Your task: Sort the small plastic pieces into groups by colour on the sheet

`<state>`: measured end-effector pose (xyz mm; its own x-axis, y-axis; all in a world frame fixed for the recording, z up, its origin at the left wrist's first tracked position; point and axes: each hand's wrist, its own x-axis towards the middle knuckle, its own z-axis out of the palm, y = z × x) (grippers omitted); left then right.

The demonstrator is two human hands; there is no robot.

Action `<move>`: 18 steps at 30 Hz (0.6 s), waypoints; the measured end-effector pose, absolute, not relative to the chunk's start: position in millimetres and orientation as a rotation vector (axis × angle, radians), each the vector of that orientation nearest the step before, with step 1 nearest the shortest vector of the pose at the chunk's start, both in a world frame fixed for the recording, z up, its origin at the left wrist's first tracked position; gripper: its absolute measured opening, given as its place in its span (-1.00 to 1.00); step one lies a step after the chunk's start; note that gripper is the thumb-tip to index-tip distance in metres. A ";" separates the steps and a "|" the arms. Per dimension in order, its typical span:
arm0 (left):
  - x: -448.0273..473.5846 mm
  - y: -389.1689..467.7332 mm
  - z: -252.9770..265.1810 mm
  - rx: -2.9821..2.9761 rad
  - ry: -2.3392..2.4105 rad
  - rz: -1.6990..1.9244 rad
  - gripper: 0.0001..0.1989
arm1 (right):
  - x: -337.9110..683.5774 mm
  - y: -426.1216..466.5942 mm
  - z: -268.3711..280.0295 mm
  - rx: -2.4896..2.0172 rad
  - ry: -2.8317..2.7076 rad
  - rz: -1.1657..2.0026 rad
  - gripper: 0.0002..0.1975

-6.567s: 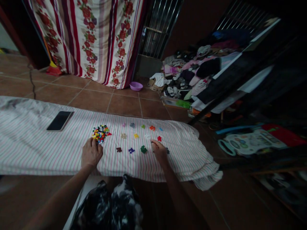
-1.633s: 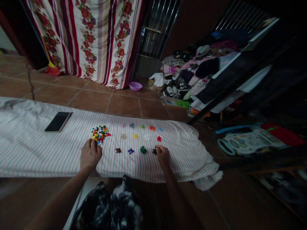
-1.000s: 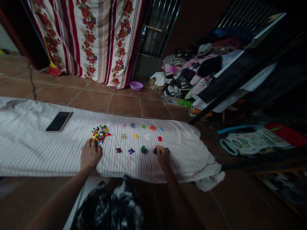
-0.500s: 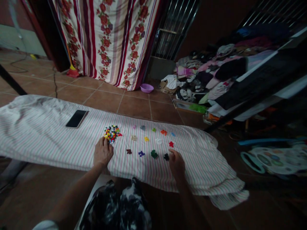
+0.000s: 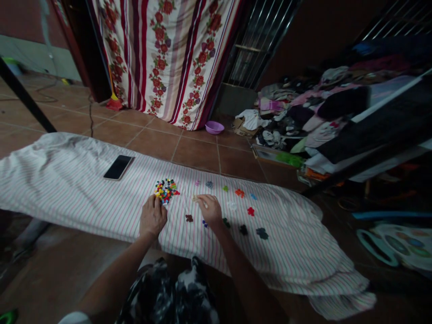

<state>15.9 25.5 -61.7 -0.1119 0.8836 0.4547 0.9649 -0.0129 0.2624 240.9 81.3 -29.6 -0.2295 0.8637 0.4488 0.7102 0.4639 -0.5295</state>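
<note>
My left hand [image 5: 154, 217] rests on the striped cloth with its fingers laid out at the near edge of a mixed pile of small coloured pieces [image 5: 166, 191]. My right hand [image 5: 209, 209] reaches over the sorted heaps, fingertips pinched together at the beige pieces [image 5: 195, 198]; whatever is between them is too small to make out. It hides the yellow heap and partly covers the purple pieces [image 5: 204, 223] and green pieces [image 5: 226, 222]. Around it lie brown pieces [image 5: 189, 218], white pieces [image 5: 232, 205], red pieces [image 5: 250, 211], orange pieces [image 5: 239, 193] and black pieces [image 5: 243, 230].
A phone [image 5: 118, 167] lies on the striped cloth [image 5: 81, 180] to the left. Dark green-grey pieces [image 5: 262, 233] form the rightmost heap. Beyond stand a purple basin [image 5: 214, 128], a floral curtain [image 5: 162, 63] and piled clothes [image 5: 303, 108]. A dark pole [image 5: 25, 96] slants at left.
My right hand has moved left from beside the black heap to the beige one, uncovering the dark green-grey heap. My left hand stays by the mixed pile. The view has shifted slightly left.
</note>
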 end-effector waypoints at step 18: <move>16.5 28.5 -73.4 -1.927 -2.093 -0.806 -0.64 | 92.3 149.3 -14.3 -1.419 -2.649 0.358 -0.60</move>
